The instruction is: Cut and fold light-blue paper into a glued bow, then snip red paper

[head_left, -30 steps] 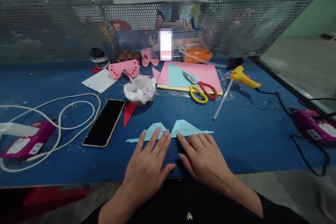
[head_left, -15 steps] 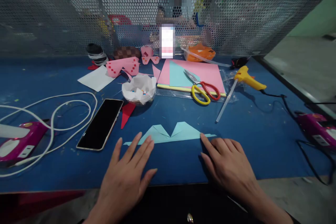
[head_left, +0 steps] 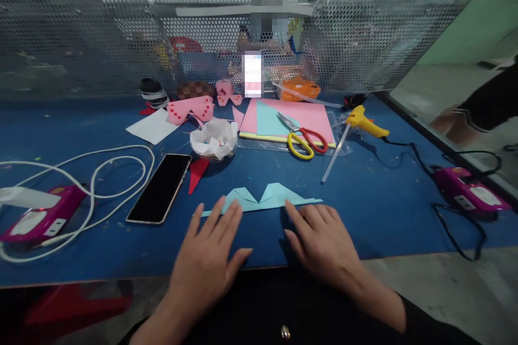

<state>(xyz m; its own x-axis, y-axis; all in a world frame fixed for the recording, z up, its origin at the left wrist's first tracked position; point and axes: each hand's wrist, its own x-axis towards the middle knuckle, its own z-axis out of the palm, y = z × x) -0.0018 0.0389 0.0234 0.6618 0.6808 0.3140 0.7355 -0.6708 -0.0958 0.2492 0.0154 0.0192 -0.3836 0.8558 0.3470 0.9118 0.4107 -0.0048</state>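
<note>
A light blue folded paper (head_left: 275, 194) lies flat on the table, with two raised peaks and a notch between them. My left hand (head_left: 212, 248) is open, its fingertips resting on the left part of the paper and the thumb spread out over the table. On the right, my right hand (head_left: 321, 237) touches the lower edge of the paper with its outstretched index finger. Its thumb stands apart and the other fingers are bent loosely. Neither hand grips anything.
Behind the paper are a red paper scrap (head_left: 198, 173), a tissue-lined bowl (head_left: 214, 140), scissors (head_left: 301, 140) on coloured sheets (head_left: 311, 113), and a yellow glue gun (head_left: 367, 121). A phone (head_left: 159, 188) and white cable (head_left: 95, 183) lie left. Purple power strips (head_left: 465, 188) flank both sides.
My right index finger has slid left along the paper's lower edge, from near its right end toward the middle. My left hand stays on the paper. The view has shifted slightly.
</note>
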